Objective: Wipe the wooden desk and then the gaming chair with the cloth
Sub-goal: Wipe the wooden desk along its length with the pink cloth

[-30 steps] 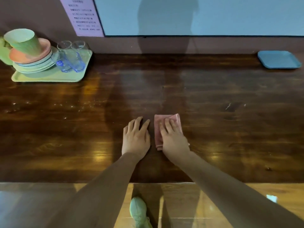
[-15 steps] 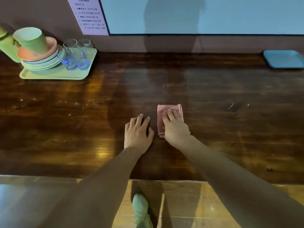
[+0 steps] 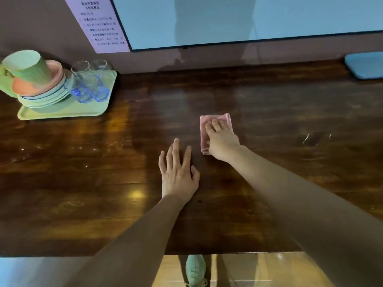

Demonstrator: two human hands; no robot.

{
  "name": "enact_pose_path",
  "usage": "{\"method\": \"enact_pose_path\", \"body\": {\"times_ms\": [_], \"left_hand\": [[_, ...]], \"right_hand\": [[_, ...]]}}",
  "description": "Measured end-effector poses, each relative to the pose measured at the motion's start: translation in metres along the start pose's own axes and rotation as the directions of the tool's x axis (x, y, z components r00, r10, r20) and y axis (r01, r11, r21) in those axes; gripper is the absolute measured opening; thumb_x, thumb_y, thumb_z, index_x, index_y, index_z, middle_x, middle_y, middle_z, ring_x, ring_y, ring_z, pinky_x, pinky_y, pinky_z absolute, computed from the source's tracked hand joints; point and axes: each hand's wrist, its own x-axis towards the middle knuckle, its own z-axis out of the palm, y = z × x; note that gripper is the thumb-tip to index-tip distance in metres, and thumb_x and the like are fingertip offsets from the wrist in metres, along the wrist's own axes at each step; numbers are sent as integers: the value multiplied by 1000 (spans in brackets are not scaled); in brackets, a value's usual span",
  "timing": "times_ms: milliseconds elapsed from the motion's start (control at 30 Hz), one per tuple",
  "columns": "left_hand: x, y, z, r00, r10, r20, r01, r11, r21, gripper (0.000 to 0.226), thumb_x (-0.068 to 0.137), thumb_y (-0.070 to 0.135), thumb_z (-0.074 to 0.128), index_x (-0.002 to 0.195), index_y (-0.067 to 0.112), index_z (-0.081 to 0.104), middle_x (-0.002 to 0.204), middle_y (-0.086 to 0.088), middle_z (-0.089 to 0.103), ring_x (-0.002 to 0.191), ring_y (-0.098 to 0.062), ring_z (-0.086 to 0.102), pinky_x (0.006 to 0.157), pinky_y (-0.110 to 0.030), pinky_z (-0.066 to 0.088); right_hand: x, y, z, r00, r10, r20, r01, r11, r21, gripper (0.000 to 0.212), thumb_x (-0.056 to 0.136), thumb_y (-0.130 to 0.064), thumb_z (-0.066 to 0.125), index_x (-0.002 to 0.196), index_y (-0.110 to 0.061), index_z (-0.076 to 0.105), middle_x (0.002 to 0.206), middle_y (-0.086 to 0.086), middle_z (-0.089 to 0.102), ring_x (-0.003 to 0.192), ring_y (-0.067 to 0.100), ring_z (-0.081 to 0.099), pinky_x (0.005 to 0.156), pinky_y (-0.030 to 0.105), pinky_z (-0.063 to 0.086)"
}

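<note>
Pink and soft-looking, the cloth (image 3: 215, 121) is lying folded into a small thick rectangle near the middle of the wooden desk (image 3: 269, 172). In the head view, the right hand (image 3: 222, 141) is pressing down on it with fingers straight and flat across its top. The thumb is sitting at the cloth's near left edge, and I cannot tell whether it is tucked under the fold. The left hand (image 3: 178, 175) is resting just beside it, nearer the person, palm down on bare wood, fingers spread and holding nothing.

The step in hand is, by my judgement, the wiping of the desk; the gaming chair is not showing anywhere. To do it well, the palm should be bearing evenly, so that the whole folded face is dragging on the wood and not only the fingertips. Strokes should be running along the grain and overlapping. Pale specks (image 3: 306, 138) are showing to the right of the cloth and fine dust (image 3: 99, 149) to the left, so both patches are wanting passes.

The desk is dark, glossy plank wood, throwing back warm glare. At the back left a pale green tray (image 3: 62, 113) is carrying stacked plates (image 3: 45, 96), a tilted green cup (image 3: 29, 66) and clear tumblers (image 3: 93, 83) with blue bases. A flat blue tray (image 3: 364, 66) is lying at the back right.
</note>
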Motion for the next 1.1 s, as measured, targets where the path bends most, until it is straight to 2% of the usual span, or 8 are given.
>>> {"method": "enact_pose_path", "body": {"times_ms": [100,267,467,633,733,833,967,1100], "left_hand": [[0,1,-5,999,-16,51,14,999,32,69,97,40,46,163,22,32,175,-13,3,159,-31,15,129,-54,0],[33,1,-12,993,31,114,-41,996,81,78,87,38,43,162,19,34,174,-13,9,160,-31,10,129,-54,-6],[107,-7,-4,925,124,359,-159,985,70,107,78,49,46,168,19,-3,173,-11,-23,157,-26,-31,124,-48,-24],[121,-8,5,885,88,458,-125,991,51,106,78,50,46,168,19,0,175,-11,-13,161,-28,-20,127,-51,-15],[134,-10,-8,909,110,401,-134,990,33,88,79,52,44,162,24,31,172,-9,21,161,-28,13,131,-52,-1],[160,-14,-17,947,166,275,-178,984,17,51,88,51,42,129,28,62,137,-1,56,132,-26,52,128,-49,18],[215,-26,-16,931,5,365,57,986,-157,40,93,68,56,113,34,64,128,3,50,129,-23,47,108,-43,44],[242,-36,9,951,0,308,51,986,-156,44,92,75,55,104,33,55,140,2,43,136,-24,38,118,-49,38]], "right_hand": [[6,0,4,1000,4,-14,-4,1000,0,85,107,-29,58,169,-18,0,176,6,-10,162,29,-9,129,49,15],[-17,1,30,1000,-16,26,18,998,-58,105,98,-42,70,168,-17,-4,175,11,-13,161,33,-11,129,49,2],[2,9,23,998,-61,-35,58,995,-75,117,90,-50,77,167,-13,-3,176,14,-5,162,35,-5,130,46,1],[64,6,-27,1000,-4,-5,4,1000,-5,105,94,-36,77,168,-15,6,176,7,-2,162,29,-1,128,46,17],[64,7,-32,1000,2,-2,-2,1000,30,96,99,-34,71,168,-17,7,176,7,-2,162,28,-2,127,47,20],[38,4,-21,1000,-12,5,13,998,-58,107,95,-39,74,168,-13,-1,175,12,-2,162,33,-4,128,50,16],[24,5,-16,998,-27,59,33,994,-103,110,94,-40,76,168,-13,-1,175,12,-2,162,33,-2,129,50,17],[63,8,-30,999,-26,39,31,989,-146,110,94,-44,75,167,-11,0,175,15,0,162,35,0,132,46,9]]}}
